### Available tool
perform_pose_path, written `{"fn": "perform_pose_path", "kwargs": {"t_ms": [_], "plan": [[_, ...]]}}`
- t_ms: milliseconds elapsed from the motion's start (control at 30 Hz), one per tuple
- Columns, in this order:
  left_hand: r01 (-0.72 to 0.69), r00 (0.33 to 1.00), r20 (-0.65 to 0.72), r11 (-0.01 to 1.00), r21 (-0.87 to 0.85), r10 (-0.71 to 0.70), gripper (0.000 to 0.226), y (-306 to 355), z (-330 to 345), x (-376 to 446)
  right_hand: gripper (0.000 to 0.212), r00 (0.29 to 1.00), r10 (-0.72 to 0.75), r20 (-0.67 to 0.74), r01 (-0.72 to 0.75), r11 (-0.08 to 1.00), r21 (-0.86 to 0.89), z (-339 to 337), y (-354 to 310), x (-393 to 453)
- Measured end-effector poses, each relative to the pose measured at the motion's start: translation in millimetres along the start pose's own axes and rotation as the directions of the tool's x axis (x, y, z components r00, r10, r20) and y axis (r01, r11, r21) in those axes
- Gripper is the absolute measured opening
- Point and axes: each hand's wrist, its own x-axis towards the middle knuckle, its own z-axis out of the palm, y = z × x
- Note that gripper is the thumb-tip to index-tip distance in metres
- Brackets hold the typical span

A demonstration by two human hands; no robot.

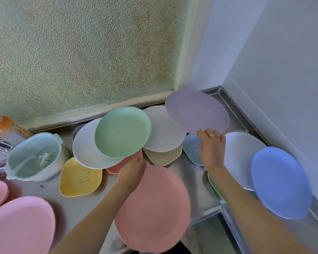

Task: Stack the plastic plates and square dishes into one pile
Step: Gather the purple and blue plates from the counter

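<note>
Lilac plastic, the purple plate (196,111) hangs tilted over the tabletop's (195,173) far right corner, its near rim pinched in the right hand (211,145), a narrow grip; the left hand (131,169) reaches under the green plate (122,132), though I cannot tell whether that grip has closed on anything; a large salmon plate (152,208) sits nearest, seemingly a good base; judged from this, the purple one should be levelled and centred there first, while the yellow square dish (80,177), near the left edge, waits for last.
</note>
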Motion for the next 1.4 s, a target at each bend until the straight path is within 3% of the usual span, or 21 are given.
{"fn": "perform_pose_path", "kwargs": {"t_ms": [100, 200, 300, 367, 433, 567, 633, 800, 933, 1033, 1133, 1200, 1233, 1333, 1400], "plan": [[0.042, 0.986, -0.131, 0.917, -0.398, -0.102, 0.027, -2, -13, -17, 0.051, 0.998, 0.037, -0.044, -0.034, 0.998, 0.05, -16, -33, -55], [0.13, 0.969, -0.027, 0.599, -0.79, -0.246, 0.026, 1, -24, -30, 0.045, 0.994, 0.057, -0.09, -0.048, 0.994, 0.098, -28, -60, -121], [0.271, 0.935, 0.198, 0.234, -0.934, -0.295, 0.034, -1, -30, -33, 0.04, 0.999, 0.006, -0.048, -0.001, 0.994, 0.108, -36, -82, -184], [0.298, 0.934, 0.258, 0.143, -0.944, -0.247, 0.037, -7, -28, -39, 0.033, 0.999, -0.035, 0.0, 0.035, 0.994, 0.105, -41, -95, -219], [0.288, 0.945, 0.24, 0.219, -0.932, -0.222, 0.03, -17, -21, -51, 0.031, 0.999, -0.046, 0.028, 0.042, 0.991, 0.126, -43, -109, -244], [0.26, 0.954, 0.119, 0.564, -0.783, -0.275, 0.01, -43, -1, -81, 0.028, 0.992, -0.06, 0.112, 0.046, 0.991, 0.122, -44, -128, -269], [0.221, 0.969, 0.087, 0.659, -0.719, -0.23, 0.016, -53, 4, -90, 0.027, 0.983, -0.074, 0.167, 0.057, 0.993, 0.106, -46, -132, -273], [0.192, 0.981, 0.104, 0.864, -0.466, -0.162, 0.009, -69, 14, -94, 0.038, 0.907, -0.08, 0.414, 0.056, 0.996, 0.07, -52, -137, -279], [0.036, 0.986, 0.168, 0.992, -0.12, -0.015, 0.03, -73, 18, -90, 0.032, 0.873, -0.13, 0.471, 0.099, 0.991, 0.089, -54, -129, -283], [0.009, 0.968, 0.25, 1.0, -0.02, -0.004, 0.041, -74, 18, -93, 0.027, 0.894, -0.105, 0.437, 0.066, 0.992, 0.103, -51, -123, -287], [-0.03, 0.953, 0.298, 0.993, -0.115, 0.063, 0.052, -75, 20, -92, 0.027, 0.908, 0.234, 0.349, -0.307, 0.937, 0.169, -42, -118, -277], [-0.042, 0.953, 0.277, 0.962, -0.27, 0.119, 0.057, -74, 20, -90, 0.045, 0.801, 0.456, 0.387, -0.559, 0.801, 0.213, -35, -114, -262], [-0.007, 0.957, 0.267, 0.929, -0.37, 0.114, 0.056, -72, 18, -89, 0.054, 0.744, 0.496, 0.447, -0.632, 0.739, 0.233, -32, -112, -253], [0.306, 0.921, 0.386, 0.709, -0.636, -0.051, 0.058, -64, 3, -92, 0.069, 0.642, 0.516, 0.568, -0.735, 0.625, 0.263, -25, -111, -239], [0.399, 0.886, 0.458, 0.606, -0.688, -0.064, 0.063, -59, 1, -92, 0.073, 0.592, 0.58, 0.559, -0.788, 0.561, 0.252, -23, -106, -239]]}}
